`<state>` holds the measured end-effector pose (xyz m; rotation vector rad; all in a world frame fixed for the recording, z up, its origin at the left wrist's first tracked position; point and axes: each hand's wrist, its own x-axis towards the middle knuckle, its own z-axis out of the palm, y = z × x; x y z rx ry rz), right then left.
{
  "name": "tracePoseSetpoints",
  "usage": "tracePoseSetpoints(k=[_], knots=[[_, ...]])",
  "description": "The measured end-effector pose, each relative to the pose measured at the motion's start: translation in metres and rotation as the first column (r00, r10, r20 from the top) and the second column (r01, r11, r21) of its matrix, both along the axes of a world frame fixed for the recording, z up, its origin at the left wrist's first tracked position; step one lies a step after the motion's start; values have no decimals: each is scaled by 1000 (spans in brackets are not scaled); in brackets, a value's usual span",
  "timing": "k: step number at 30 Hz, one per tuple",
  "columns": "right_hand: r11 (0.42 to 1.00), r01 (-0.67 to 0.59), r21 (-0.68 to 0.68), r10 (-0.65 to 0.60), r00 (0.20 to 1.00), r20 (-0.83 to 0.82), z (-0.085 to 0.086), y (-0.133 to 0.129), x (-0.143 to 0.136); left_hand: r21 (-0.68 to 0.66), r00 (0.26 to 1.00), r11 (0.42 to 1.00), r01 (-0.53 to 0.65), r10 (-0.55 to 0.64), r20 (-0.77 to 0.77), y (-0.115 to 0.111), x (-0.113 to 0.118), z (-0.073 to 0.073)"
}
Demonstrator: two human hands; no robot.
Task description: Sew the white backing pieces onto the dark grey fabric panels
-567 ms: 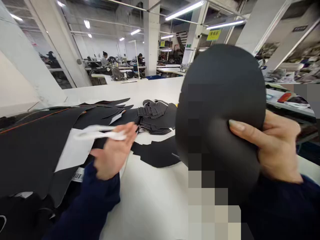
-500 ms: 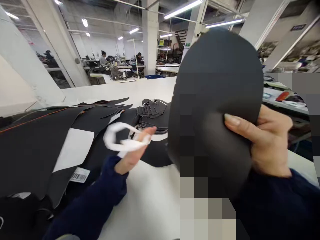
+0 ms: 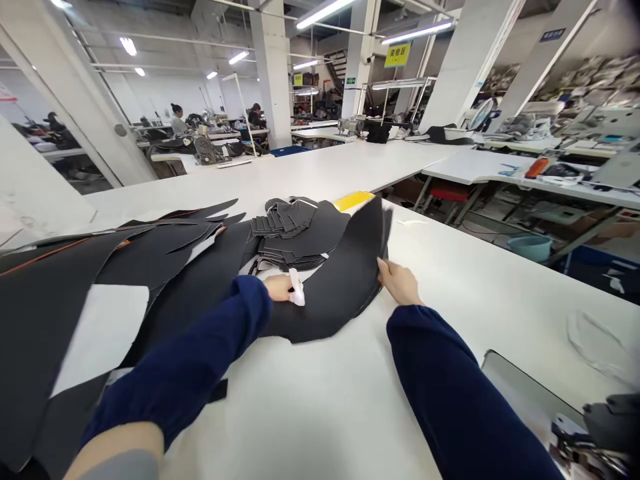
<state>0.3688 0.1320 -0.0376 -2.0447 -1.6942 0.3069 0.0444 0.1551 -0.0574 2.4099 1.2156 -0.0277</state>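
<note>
Black fabric pieces (image 3: 330,293) lie on the white table, their right end lifted and curved upward. My right hand (image 3: 399,280) is closed on that right edge, thumb and fingers pinching it. Over the left part of the same pieces, my left hand (image 3: 281,288) is closed around a crumpled white strip (image 3: 297,288). Just behind sits a stack of smaller black pieces (image 3: 290,223) with pale edges.
Large black panels (image 3: 45,287) with a white sheet (image 3: 103,327) cover the left side. A yellow item (image 3: 354,200) lies behind the stack. Part of a machine (image 3: 600,433) stands at the lower right. People sit at machines far back.
The black fabric has come down from in front of the camera onto the table, with my right hand on its edge. My left hand has closed round the white strip. The view has turned right.
</note>
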Motion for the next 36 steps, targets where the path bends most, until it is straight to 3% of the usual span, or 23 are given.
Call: tracePoseSetpoints(k=[2, 5, 8, 10, 13, 16, 17, 18, 20, 22, 24, 25, 26, 28, 29, 30, 31, 33, 34, 36], knots=[[992, 14, -125, -4, 996, 85, -21, -16, 18, 2, 982, 1000, -19, 19, -187, 26, 9, -15], [978, -33, -205, 60, 990, 126, -45, -52, 22, 20, 966, 1000, 12, -7, -258, 47, 13, -22], [950, -163, -268, 203, 970, 131, -69, -70, -13, 22, 961, 999, 45, -37, -273, 52, 11, -20], [935, -226, -274, 267, 956, 119, -83, -63, -46, 76, 962, 997, 6, 15, -272, 51, 9, -16], [941, -246, -232, 270, 960, 78, -93, -37, -80, 287, 946, 945, -153, 224, -233, 45, 4, 1], [952, -258, -164, 260, 966, -8, -87, -27, -83, 510, 922, 807, -296, 382, -69, 24, 3, 34], [954, -269, -132, 265, 963, -48, -84, -33, -80, 514, 934, 805, -296, 358, -22, 12, 5, 45], [955, -281, -97, 273, 958, -89, -79, -44, -76, 466, 957, 845, -262, 291, 9, -2, 11, 54], [953, -303, -20, 295, 939, -179, -71, -77, -69, 233, 993, 968, -95, 76, 91, -38, 29, 64], [953, -290, 92, 304, 887, -347, -63, -120, -64, -31, 949, 995, 96, -82, 303, -80, 55, 56], [935, -140, 327, 336, 643, -688, -56, -163, -58, -271, 819, 924, 271, -73, 569, -123, 84, 32], [916, -49, 399, 361, 539, -761, -54, -183, -54, -407, 752, 833, 374, -16, 659, -145, 98, 17], [898, 41, 438, 365, 483, -796, -52, -202, -48, -538, 716, 701, 467, 56, 696, -165, 110, 1], [907, 72, 416, 317, 534, -784, -53, -239, -34, -698, 725, 475, 536, 165, 669, -200, 130, -27], [932, 23, 361, 280, 585, -761, -57, -257, -26, -722, 747, 431, 542, 147, 648, -213, 137, -38], [960, -63, 273, 252, 622, -742, -63, -276, -20, -714, 769, 440, 544, 78, 634, -224, 143, -45], [973, -157, 171, 232, 624, -747, -73, -295, -17, -676, 786, 484, 555, -39, 618, -232, 149, -50], [970, -242, -22, 112, 525, -844, -99, -335, -18, -555, 780, 562, 613, -316, 540, -241, 159, -55], [965, -243, -98, 20, 439, -898, -113, -354, -22, -512, 753, 554, 656, -444, 485, -245, 163, -55], [966, -207, -157, -95, 280, -955, -137, -388, -35, -496, 676, 473, 728, -616, 404, -254, 168, -54]])
